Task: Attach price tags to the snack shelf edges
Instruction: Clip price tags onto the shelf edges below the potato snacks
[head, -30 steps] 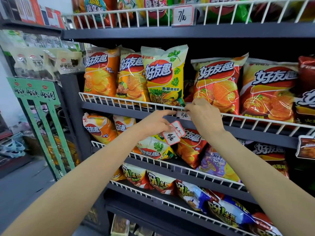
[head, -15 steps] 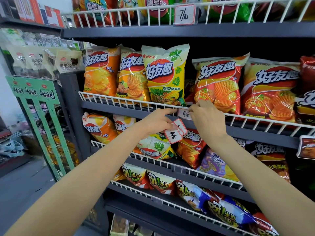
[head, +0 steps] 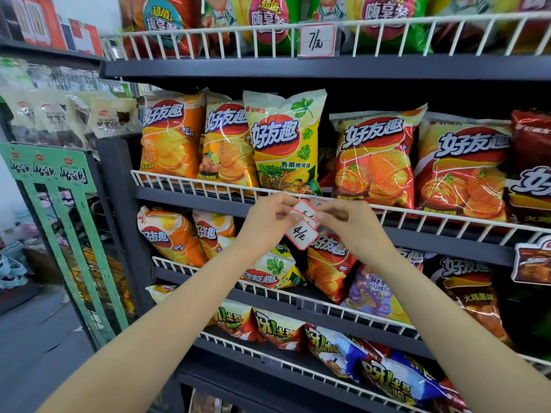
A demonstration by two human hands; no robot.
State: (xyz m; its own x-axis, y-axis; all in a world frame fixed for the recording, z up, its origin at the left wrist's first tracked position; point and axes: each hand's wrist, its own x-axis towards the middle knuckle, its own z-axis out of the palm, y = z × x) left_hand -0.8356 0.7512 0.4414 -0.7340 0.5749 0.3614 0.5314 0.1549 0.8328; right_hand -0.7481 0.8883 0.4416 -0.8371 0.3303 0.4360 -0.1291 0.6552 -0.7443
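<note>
Head view — dark snack shelf (head: 298, 67), white wire rails (head: 208, 186), grey floor (head: 35, 338).

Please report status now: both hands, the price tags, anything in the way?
Left hand grips loose price tags. Right hand pinches top tag. One tag on shelf rail, half hidden. Nothing blocks.

Off to the left, a green wire rack (head: 64, 231) with a printed header card, standing just beside the dark shelving upright. Above it, a row of pale sealed packets (head: 74, 117) hanging side by side, and higher still, red and white boxes (head: 44, 28) lined up on a dark ledge. Below, grey floor (head: 32, 347), with blurred pale-blue items (head: 12, 266) at the far left edge.
</note>
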